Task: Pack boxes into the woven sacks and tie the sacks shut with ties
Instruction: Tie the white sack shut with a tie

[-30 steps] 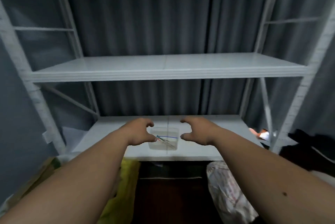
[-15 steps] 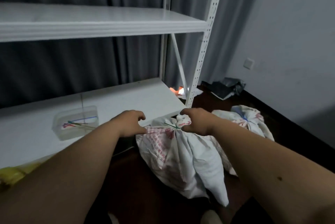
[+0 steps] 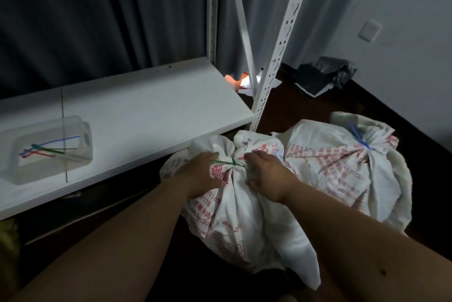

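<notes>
Sack (image 3: 244, 216) tied with a green tie (image 3: 228, 162), lower centre of frame, on the dark floor.
Left hand (image 3: 203, 174) and right hand (image 3: 266, 177) grip its gathered cloth either side of the neck. Second sack (image 3: 342, 174), blue tie (image 3: 358, 139), at right. Clear tub (image 3: 83, 130) on the shelf (image 3: 159, 110) at left holds coloured ties (image 3: 46, 148).

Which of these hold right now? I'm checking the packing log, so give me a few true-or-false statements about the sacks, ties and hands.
1. Both hands, left hand and right hand, are on the near sack. True.
2. Its neck carries a red tie. False: a green tie.
3. The far sack is untied. False: a blue tie cinches it.
4. Spare ties lie in a clear tub on the shelf. True.
</notes>
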